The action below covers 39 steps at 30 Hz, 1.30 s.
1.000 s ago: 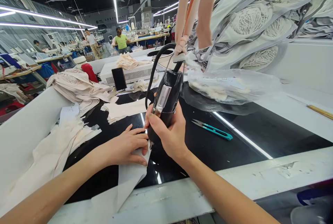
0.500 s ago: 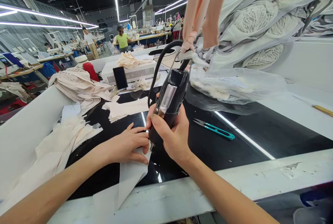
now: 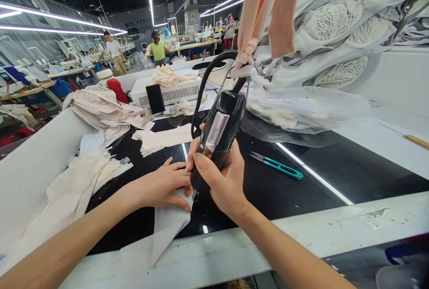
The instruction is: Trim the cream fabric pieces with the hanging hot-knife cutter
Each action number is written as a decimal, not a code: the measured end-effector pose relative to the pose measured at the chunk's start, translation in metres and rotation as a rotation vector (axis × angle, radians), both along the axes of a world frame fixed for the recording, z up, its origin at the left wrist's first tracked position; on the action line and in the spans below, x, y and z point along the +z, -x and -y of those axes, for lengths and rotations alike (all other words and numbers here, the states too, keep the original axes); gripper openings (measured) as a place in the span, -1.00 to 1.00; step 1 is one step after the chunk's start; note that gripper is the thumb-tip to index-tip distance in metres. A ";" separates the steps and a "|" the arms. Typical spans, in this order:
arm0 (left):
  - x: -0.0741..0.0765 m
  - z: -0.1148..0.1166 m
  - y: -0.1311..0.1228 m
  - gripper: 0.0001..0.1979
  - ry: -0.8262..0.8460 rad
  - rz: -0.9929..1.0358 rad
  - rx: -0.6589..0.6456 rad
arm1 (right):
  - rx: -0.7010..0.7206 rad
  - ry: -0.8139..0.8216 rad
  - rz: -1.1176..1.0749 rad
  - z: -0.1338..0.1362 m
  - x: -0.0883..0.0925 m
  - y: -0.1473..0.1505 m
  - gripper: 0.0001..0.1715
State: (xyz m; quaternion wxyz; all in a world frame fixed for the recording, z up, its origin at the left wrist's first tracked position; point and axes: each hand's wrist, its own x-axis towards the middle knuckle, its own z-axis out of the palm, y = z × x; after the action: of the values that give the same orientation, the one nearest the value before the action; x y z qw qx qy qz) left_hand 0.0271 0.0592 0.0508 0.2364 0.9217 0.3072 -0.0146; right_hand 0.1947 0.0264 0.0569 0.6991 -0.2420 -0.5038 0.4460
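Observation:
My right hand [image 3: 223, 179] is wrapped round a black hand-held tool [image 3: 219, 134] with a silver strip and a black cord. The tool hangs from straps above and its tip points down at the edge of a pale fabric piece [image 3: 164, 231]. My left hand [image 3: 164, 186] lies flat on that fabric with its fingers stretched out, touching the tool's lower end. The fabric lies on a glossy black table top [image 3: 301, 190] and hangs over the white front edge.
Teal thread snips [image 3: 276, 166] lie right of the tool. Cream fabric piles [image 3: 100, 110] sit at left, a small stack [image 3: 164, 139] behind my hands, a phone [image 3: 155, 99] against a white machine. Bagged lace pieces [image 3: 301, 110] crowd the right. Other workers stand far back.
The tool and my right hand have shifted slightly right and tilted a little; my left hand stays pressed on the fabric.

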 end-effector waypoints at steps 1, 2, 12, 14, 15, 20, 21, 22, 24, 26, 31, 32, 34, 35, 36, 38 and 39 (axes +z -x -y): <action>0.000 0.000 0.000 -0.78 0.004 0.000 0.006 | 0.010 0.001 -0.005 0.001 0.000 0.000 -0.63; 0.001 0.000 0.000 -0.78 0.006 0.003 0.012 | 0.018 0.002 -0.006 0.002 0.001 0.001 -0.63; 0.003 0.000 0.000 -0.77 0.043 0.030 0.024 | -0.008 0.034 0.037 0.007 0.000 0.005 -0.62; 0.002 0.001 0.000 -0.75 0.050 0.053 0.031 | -0.021 0.042 0.050 0.008 -0.001 0.006 -0.63; 0.002 0.001 -0.001 -0.73 0.054 0.060 0.034 | -0.021 0.046 0.054 0.008 -0.001 0.006 -0.64; 0.000 -0.002 0.000 -0.69 0.005 0.051 -0.003 | -0.001 0.034 0.039 0.006 0.001 0.004 -0.65; 0.000 -0.002 0.001 -0.69 -0.032 0.057 -0.026 | -0.003 0.025 0.027 0.006 0.002 0.002 -0.64; 0.001 -0.002 0.003 -0.68 -0.072 0.067 -0.049 | -0.008 0.017 0.015 0.005 0.004 0.001 -0.64; 0.003 0.003 0.009 -0.68 -0.155 0.107 -0.069 | -0.011 -0.004 -0.002 0.004 0.007 -0.003 -0.65; 0.003 0.013 0.015 -0.76 -0.240 0.157 -0.024 | -0.010 -0.025 0.002 0.003 0.008 -0.008 -0.67; -0.010 0.056 0.021 -0.92 -0.341 0.132 0.199 | -0.045 -0.038 0.087 0.003 0.007 -0.017 -0.67; -0.014 0.064 0.021 -0.91 -0.358 0.105 0.209 | -0.049 -0.039 0.099 0.003 0.007 -0.018 -0.66; -0.024 0.076 0.018 -0.90 -0.416 0.076 0.193 | -0.054 -0.043 0.120 0.003 0.010 -0.019 -0.63; -0.028 0.080 0.017 -0.89 -0.444 0.068 0.179 | -0.053 -0.044 0.134 0.003 0.013 -0.019 -0.61; -0.031 0.081 0.016 -0.88 -0.468 0.066 0.165 | -0.049 -0.047 0.149 0.003 0.015 -0.020 -0.58; -0.035 0.081 0.017 -0.85 -0.490 0.071 0.142 | -0.045 -0.049 0.187 0.003 0.020 -0.021 -0.52; -0.036 0.079 0.019 -0.81 -0.489 0.080 0.124 | -0.046 -0.050 0.209 0.003 0.023 -0.022 -0.50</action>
State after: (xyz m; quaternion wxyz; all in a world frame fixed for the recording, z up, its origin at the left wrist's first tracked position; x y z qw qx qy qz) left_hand 0.0078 -0.0197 0.0151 0.0188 0.9307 0.3481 0.1112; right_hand 0.2165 0.0235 0.0795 0.6584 -0.2812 -0.5793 0.3897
